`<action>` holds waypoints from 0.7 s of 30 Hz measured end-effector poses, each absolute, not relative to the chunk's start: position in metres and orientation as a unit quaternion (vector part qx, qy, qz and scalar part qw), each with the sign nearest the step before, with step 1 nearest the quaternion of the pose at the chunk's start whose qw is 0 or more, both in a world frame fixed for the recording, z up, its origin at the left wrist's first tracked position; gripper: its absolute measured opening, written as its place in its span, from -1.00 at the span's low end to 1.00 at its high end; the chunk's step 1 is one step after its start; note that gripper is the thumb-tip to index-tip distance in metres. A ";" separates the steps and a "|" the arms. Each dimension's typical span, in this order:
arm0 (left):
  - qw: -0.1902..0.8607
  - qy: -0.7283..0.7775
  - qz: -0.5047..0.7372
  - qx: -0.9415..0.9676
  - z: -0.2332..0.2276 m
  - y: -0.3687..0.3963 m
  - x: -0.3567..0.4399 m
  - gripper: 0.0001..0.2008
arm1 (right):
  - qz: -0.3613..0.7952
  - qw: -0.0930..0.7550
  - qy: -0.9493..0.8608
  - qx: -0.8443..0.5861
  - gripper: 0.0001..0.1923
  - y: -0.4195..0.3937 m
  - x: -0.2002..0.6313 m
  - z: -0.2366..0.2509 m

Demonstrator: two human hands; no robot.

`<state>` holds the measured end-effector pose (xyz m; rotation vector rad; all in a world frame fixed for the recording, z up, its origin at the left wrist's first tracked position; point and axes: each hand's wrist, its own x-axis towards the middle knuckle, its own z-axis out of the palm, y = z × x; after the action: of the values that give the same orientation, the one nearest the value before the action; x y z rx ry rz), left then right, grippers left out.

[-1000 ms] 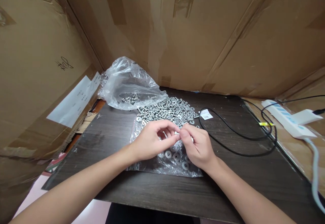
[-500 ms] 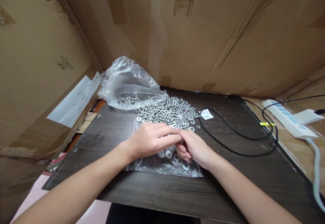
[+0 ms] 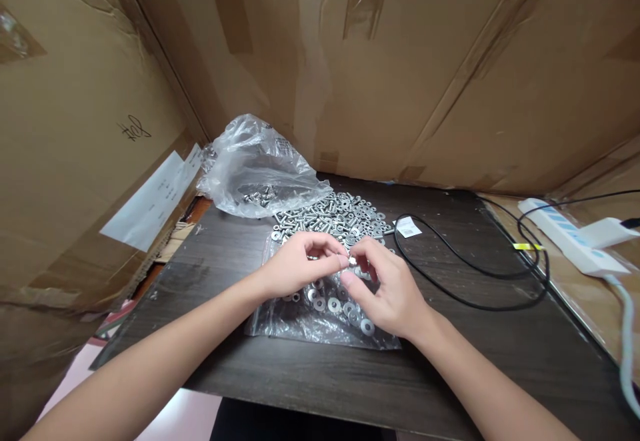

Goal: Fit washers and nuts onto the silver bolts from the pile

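My left hand [image 3: 305, 264] pinches a small silver metal fastener [image 3: 353, 261] between thumb and fingertips; its exact kind is too small to make out. Right beside it is my right hand [image 3: 387, 288], fingers curved and the thumb apart from them, the index fingertip close to the fastener. Whether that fingertip touches it I cannot tell. Both hands are above a clear plastic bag [image 3: 320, 331] with loose washers [image 3: 334, 305] on it. Just beyond them spreads a pile of silver bolts [image 3: 320, 218], nuts and washers, partly hidden by my fingers.
A larger clear bag [image 3: 250, 154] with some bolts inside stands open at the back left. To the right are a small white label [image 3: 407, 226], a looped black cable [image 3: 470, 306] and a white power strip [image 3: 565, 234]. Cardboard walls [image 3: 400, 81] surround the dark tabletop [image 3: 210, 281].
My hands were together, the left fingers over the right. Now they have drawn slightly apart, the right thumb has separated from its fingers, and the small fastener shows between them.
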<state>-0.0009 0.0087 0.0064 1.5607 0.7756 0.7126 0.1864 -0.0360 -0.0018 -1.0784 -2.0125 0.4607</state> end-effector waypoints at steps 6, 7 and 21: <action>0.729 0.311 0.199 0.577 0.005 0.010 -0.002 -0.82 | 0.091 0.408 -0.829 -0.372 -0.91 -0.035 0.188 -0.005; 0.743 0.310 0.187 0.563 0.006 0.010 -0.003 -0.82 | 0.083 0.411 -0.831 -0.366 -0.90 -0.035 0.188 -0.005; 0.757 0.301 0.164 0.556 0.006 0.011 -0.004 -0.82 | 0.053 0.405 -0.837 -0.363 -0.92 -0.037 0.187 -0.002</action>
<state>-0.0040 0.0108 0.0059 1.2126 0.6568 0.3576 0.1865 -0.0367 -0.0017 -0.9162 -2.1129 0.1326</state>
